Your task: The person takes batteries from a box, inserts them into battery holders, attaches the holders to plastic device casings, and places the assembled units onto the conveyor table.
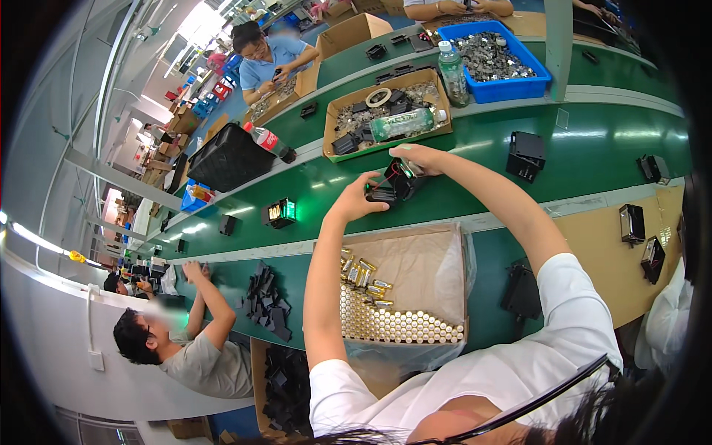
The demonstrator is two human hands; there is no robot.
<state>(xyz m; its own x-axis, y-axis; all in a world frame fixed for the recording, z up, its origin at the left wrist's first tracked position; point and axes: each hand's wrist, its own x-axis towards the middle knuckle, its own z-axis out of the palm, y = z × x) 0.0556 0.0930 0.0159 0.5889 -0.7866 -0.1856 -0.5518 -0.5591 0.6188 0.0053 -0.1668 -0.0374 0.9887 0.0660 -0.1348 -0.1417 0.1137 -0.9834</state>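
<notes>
Black, stiff and judged light, a small plastic housing (391, 187) is pinched above the green surface (475, 159) between left hand (358, 199) and right hand (417, 158) fingers, best gripped by its hard sides, clear of the thin wires.

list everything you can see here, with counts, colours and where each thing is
black part: one, black, held in both hands above the green belt
green belt: one, green, across the middle
battery box: one, brown cardboard, rows of pale cylinders, below the hands
blue bin: one, blue, top right
bottles: three, clear, far side
co-workers: several, left and top
left hand: on the part's left end
right hand: on the part's top
</notes>
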